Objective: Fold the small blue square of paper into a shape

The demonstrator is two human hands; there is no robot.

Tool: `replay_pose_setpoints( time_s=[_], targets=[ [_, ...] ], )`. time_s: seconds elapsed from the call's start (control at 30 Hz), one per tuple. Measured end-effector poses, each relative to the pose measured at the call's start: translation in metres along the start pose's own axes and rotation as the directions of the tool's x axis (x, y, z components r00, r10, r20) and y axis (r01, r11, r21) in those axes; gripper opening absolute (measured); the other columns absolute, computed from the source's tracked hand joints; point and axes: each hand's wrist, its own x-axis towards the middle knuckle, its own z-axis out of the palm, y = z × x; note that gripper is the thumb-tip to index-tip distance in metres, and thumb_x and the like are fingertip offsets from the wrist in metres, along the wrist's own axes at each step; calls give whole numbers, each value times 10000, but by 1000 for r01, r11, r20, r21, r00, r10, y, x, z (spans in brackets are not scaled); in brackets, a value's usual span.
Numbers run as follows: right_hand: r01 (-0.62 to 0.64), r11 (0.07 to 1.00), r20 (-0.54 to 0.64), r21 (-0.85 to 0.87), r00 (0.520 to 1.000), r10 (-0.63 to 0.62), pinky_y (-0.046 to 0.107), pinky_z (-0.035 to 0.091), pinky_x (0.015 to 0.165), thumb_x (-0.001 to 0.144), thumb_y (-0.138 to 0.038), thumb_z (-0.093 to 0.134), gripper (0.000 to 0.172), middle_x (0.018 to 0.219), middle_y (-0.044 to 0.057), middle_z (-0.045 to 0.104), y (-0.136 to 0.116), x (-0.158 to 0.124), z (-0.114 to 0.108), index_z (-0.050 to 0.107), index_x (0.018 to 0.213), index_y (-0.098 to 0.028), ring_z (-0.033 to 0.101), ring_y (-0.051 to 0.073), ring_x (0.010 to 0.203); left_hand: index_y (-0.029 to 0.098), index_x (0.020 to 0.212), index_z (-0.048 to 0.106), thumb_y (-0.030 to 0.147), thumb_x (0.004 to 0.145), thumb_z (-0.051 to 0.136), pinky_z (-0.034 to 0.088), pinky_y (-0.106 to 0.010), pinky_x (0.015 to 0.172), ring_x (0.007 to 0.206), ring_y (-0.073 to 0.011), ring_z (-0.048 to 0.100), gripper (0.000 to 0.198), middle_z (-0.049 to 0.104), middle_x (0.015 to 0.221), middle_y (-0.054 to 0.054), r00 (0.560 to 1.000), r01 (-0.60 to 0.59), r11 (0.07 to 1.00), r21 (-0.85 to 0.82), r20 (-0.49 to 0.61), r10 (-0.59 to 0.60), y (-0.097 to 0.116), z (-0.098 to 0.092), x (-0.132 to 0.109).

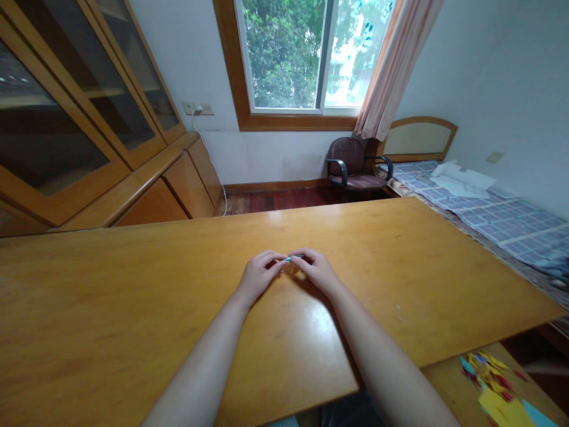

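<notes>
Between my two hands is a small, thin light-blue piece of paper (288,259), held just above the wooden table (146,296). My left hand (260,275) pinches its left end between thumb and fingertips. From the other side, my right hand (318,271) grips its right end the same way. Fingers cover most of the paper, so its exact shape cannot be made out. Both forearms reach in from the near edge of the table.
At the lower right, a lower surface holds a pile of coloured paper scraps (486,370) and a yellow sheet (504,409). Beyond the table stand an office chair (349,160) and a bed (511,219). A glass-fronted cabinet (133,196) lines the left side.
</notes>
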Motion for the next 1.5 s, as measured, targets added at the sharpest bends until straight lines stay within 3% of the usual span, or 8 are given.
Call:
replay_pose_setpoints(
  time_s=[0.17,0.47,0.7,0.93,1.1,1.5],
  targets=[
    [17,998,3,-55,1000,-17,263,495,660,864,-408,591,275,823,42,718,1,1,2,717,925,-172,627,144,670,213,927,719,337,876,592,515,-264,705,787,-167,649,185,709,871,-49,1000,7,1000,0,-10,-7,1,0,0],
    [-43,997,-13,63,999,44,244,508,581,870,-382,577,236,756,1,682,7,2,4,667,981,-195,631,123,561,205,908,723,283,841,622,499,-254,681,767,-165,644,144,714,854,-46,999,30,1000,-4,-36,-30,3,0,0],
    [-16,999,-27,37,999,17,266,531,617,866,-363,587,207,883,36,699,4,1,5,678,941,-193,656,134,608,201,872,716,297,858,595,518,-251,673,728,-159,666,155,722,823,-36,997,58,998,-10,-42,-59,3,1,0],
    [122,979,-57,-161,990,-133,304,505,772,847,-264,618,111,905,55,710,0,1,3,699,880,-196,648,178,846,204,862,698,279,867,584,521,-248,674,678,-142,663,137,708,788,-22,999,45,999,14,-30,-45,2,3,-1],
    [173,968,-42,-182,982,-183,307,499,782,843,-244,627,81,891,54,699,0,1,3,692,853,-197,637,177,850,210,884,686,245,869,570,519,-256,723,801,-157,649,121,692,870,-39,997,-59,995,86,-35,62,4,3,0],
    [227,956,4,-188,973,-230,296,488,785,857,-241,614,96,863,49,676,-4,0,5,695,831,-196,618,167,837,203,858,659,228,869,551,506,-254,688,755,-146,618,111,667,822,-30,996,-90,984,152,-6,92,1,5,-2]
  ],
)
